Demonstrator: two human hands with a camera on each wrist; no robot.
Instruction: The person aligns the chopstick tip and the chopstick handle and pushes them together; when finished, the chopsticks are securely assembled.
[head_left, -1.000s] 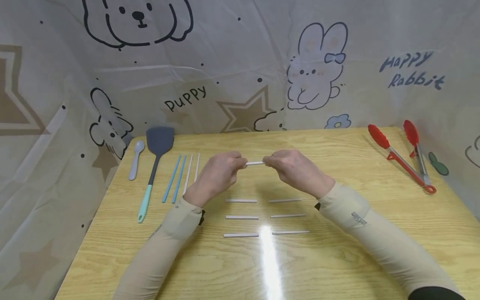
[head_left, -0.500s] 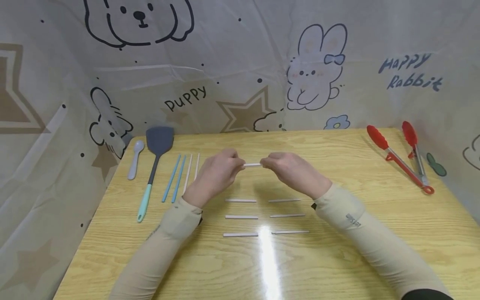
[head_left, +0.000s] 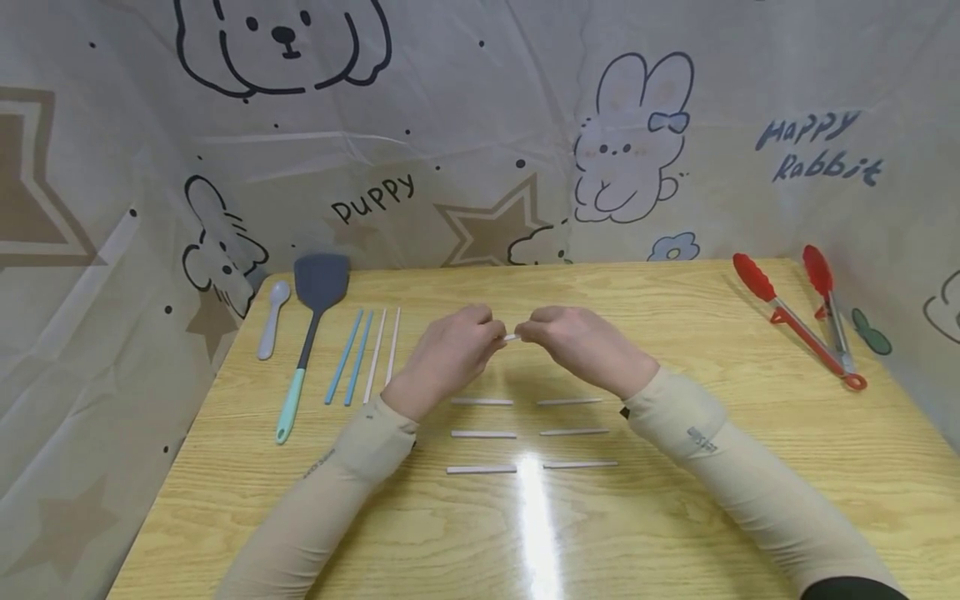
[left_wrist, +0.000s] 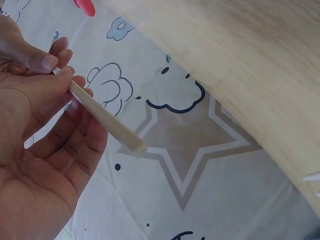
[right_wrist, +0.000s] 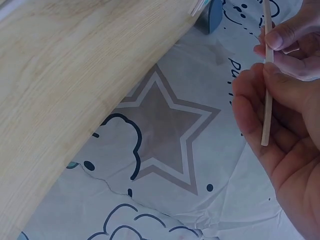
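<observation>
Both hands pinch one thin pale stick (head_left: 512, 337) above the far middle of the table. My left hand (head_left: 456, 348) holds it by thumb and fingertips. My right hand (head_left: 581, 343) pinches it just to the right, and only a short length shows between them in the head view. In the left wrist view, the pale stick (left_wrist: 107, 120) runs past the fingers to a blunt end. In the right wrist view, the stick's (right_wrist: 267, 107) squared end lies over the palm. Below the hands, short white sticks (head_left: 483, 434) lie in two columns on the table.
At the left lie a pale spoon (head_left: 273, 321), a turner (head_left: 303, 350) with a mint handle, two blue sticks (head_left: 343, 357) and two thin white sticks (head_left: 376, 354). Red-tipped tongs (head_left: 813, 333) lie spread at the right. A patterned cloth (head_left: 487, 125) hangs behind the wooden table (head_left: 420, 542).
My hands have come closer together and slightly lower, so less of the stick shows between them. The left hand has shifted right along it. The sticks on the table have not moved.
</observation>
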